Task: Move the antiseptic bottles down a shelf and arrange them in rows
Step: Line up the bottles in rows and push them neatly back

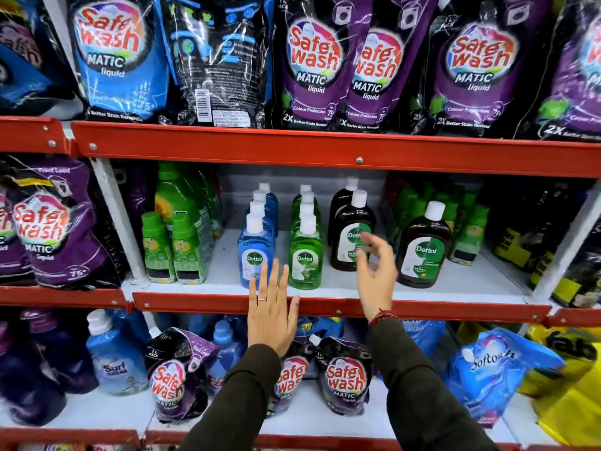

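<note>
Middle shelf (341, 288), white deck behind a red front rail, carrying the whole Dettol stock; detergent pouches (312, 63) hanging above, more pouches and blue bottles on the level below.

Three rows of antiseptic bottles running front to back, all upright, long axes vertical, white caps on top: blue row (257, 252) directly beyond the left hand, green row (305, 255) just to that hand's right and between the two hands, brown row (353, 242) right behind the right hand's fingers. Off to the right of the right hand, well apart from the brown row and slightly forward of its front bottle, a lone brown bottle (422, 249) with a clear gap of bare shelf on its near side. Small green-capped bottles crowded behind and to the right of it.

Left hand (271, 317) flat and empty, fingers straight and together, palm facing the shelf, laid over the front rail with fingertips reaching up before the base of the front blue bottle; contact with that bottle not clear. Right hand (374, 275) also empty, fingers loosely spread and curled, raised in front of the label of the front brown bottle, touching or just short of it, hard to say because of blur.

Probably near the end: rows formed, one bottle out of line. Nearer to that stray by far the right hand, with a sideways reach to the right and a wrap around the upright body as the likely grasp; then a short slide left toward the brown row. Risk of knocking the front brown bottle on the way across.
</note>
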